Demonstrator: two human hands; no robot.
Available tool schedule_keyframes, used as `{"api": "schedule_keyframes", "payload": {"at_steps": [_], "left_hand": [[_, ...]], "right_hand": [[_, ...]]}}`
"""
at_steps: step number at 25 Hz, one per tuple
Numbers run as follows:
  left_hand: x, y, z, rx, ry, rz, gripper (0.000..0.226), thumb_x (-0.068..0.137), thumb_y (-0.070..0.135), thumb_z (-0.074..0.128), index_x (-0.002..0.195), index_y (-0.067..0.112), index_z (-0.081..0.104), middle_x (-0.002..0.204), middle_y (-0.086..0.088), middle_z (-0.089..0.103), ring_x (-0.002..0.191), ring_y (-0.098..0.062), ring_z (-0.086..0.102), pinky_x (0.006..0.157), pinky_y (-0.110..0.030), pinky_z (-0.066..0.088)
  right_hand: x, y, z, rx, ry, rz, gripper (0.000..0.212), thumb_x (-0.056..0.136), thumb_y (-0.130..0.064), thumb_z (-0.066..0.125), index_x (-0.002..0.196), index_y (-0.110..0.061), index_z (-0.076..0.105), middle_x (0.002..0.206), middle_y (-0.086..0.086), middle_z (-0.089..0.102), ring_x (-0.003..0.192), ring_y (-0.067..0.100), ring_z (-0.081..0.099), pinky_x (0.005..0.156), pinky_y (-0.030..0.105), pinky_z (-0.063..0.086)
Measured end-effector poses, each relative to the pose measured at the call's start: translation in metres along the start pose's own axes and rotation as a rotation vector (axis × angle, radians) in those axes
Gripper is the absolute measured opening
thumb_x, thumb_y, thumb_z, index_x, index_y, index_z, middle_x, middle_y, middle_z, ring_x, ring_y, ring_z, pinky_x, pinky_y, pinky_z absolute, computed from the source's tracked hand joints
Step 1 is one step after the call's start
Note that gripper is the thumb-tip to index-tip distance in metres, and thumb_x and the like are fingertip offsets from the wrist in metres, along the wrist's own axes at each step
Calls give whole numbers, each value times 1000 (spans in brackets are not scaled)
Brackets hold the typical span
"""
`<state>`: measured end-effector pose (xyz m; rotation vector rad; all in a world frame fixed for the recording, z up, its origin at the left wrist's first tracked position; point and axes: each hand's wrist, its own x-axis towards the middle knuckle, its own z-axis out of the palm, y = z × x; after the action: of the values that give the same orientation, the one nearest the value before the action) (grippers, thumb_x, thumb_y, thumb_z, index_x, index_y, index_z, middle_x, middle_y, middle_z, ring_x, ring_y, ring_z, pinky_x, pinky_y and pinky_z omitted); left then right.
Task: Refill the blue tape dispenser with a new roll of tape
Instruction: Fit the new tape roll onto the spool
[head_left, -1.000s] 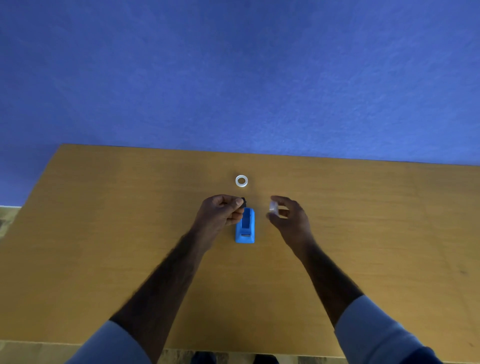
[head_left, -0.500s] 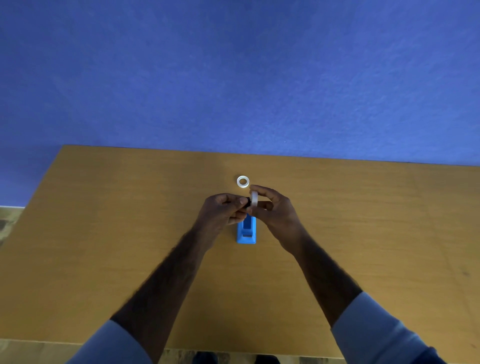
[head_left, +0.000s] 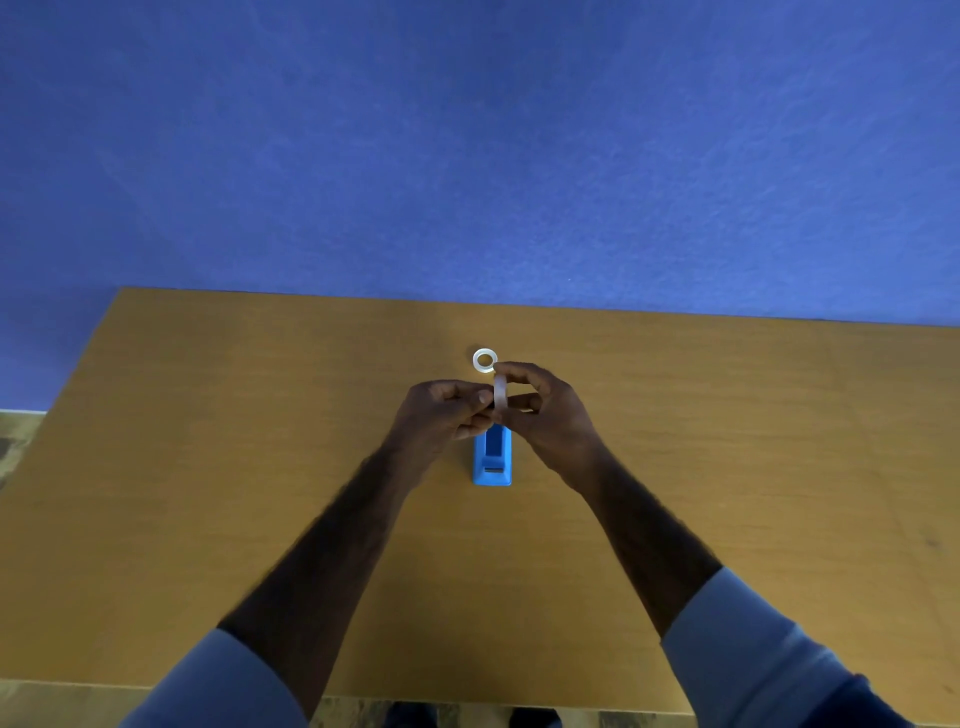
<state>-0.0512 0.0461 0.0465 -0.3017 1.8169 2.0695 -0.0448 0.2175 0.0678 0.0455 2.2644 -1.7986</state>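
Note:
The blue tape dispenser (head_left: 492, 461) lies on the wooden table (head_left: 208, 467), its far end hidden under my hands. My right hand (head_left: 548, 410) grips a translucent white tape roll (head_left: 500, 393), held upright and edge-on just above the dispenser. My left hand (head_left: 445, 410) is pinched shut against the roll's left face. It holds a small dark hub that is almost hidden between fingers and roll. A second white ring (head_left: 484, 360) lies flat on the table just beyond my hands.
A blue wall (head_left: 467, 156) rises behind the table's far edge. The table's left edge runs diagonally at the left, with patterned floor (head_left: 15, 441) beyond it. Both my forearms reach in from the near edge.
My right hand carried the tape roll leftward until it met my left hand over the dispenser. The roll now stands edge-on between both hands. Dispenser and ring stayed put.

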Motion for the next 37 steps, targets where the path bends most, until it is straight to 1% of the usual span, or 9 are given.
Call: {"api": "schedule_keyframes", "payload": {"at_steps": [4, 7, 11, 18, 20, 24, 27, 30, 37], "left_hand": [[0, 2, -3, 34, -65, -43, 19, 94, 13, 68, 111, 9, 75, 103, -13, 79, 102, -25, 75, 88, -33, 60], [4, 2, -1, 38, -12, -59, 21, 92, 13, 71, 111, 7, 76, 108, -13, 78, 110, -29, 72, 104, -43, 53], [6, 1, 3, -12, 4, -52, 24, 91, 8, 69, 113, -1, 74, 113, -22, 74, 117, -37, 67, 110, -48, 46], [2, 5, 2, 3, -20, -70, 12, 88, 2, 71, 99, 3, 77, 102, -21, 77, 103, -32, 74, 96, -37, 54], [2, 5, 1, 24, -5, -69, 10, 87, 2, 73, 97, 3, 76, 101, -20, 77, 100, -32, 73, 98, -39, 55], [4, 6, -5, 136, -20, -72, 6, 85, 11, 77, 89, 14, 80, 96, -11, 79, 93, -21, 76, 92, -36, 56], [5, 6, -6, 149, -46, -82, 11, 84, 20, 79, 94, 15, 80, 98, -8, 79, 99, -23, 75, 98, -40, 55], [7, 7, -3, 134, -34, -81, 16, 84, 24, 79, 97, 16, 79, 100, -7, 79, 103, -24, 73, 102, -44, 53], [4, 11, -2, 250, 11, -19, 9, 84, 16, 77, 92, 20, 78, 92, -1, 80, 85, -10, 74, 80, -26, 53]], "right_hand": [[2, 0, -3, -10, 11, 7, 41, 85, -12, 76, 124, -22, 65, 120, -5, 67, 104, 15, 68, 86, 43, 61], [1, 0, -3, 9, 12, 11, 44, 83, -8, 77, 124, -20, 65, 120, -1, 68, 104, 17, 69, 88, 43, 60], [2, -2, -3, 34, 36, 10, 46, 82, -6, 78, 125, -17, 66, 119, 2, 69, 103, 19, 70, 89, 43, 60], [1, -2, -4, 61, -8, 40, 50, 83, -4, 77, 130, -13, 64, 122, 4, 70, 104, 18, 71, 90, 42, 59], [1, -2, -3, 68, -20, 45, 49, 82, -4, 78, 128, -13, 65, 120, 2, 70, 103, 16, 71, 89, 41, 60], [-2, 0, -4, 103, -57, 33, 42, 82, -3, 77, 122, -14, 68, 114, 2, 72, 101, 16, 72, 89, 38, 60], [-1, 0, -7, 176, -82, 27, 36, 87, -5, 73, 122, -12, 66, 114, 5, 73, 102, 19, 72, 87, 34, 60], [2, 0, -9, 257, 16, 60, 26, 94, -6, 64, 119, -4, 65, 111, 12, 73, 103, 27, 71, 86, 40, 60], [8, 0, -10, 25, 51, 93, 17, 90, -5, 68, 106, -4, 73, 92, 15, 75, 76, 17, 69, 67, 26, 59]]}}
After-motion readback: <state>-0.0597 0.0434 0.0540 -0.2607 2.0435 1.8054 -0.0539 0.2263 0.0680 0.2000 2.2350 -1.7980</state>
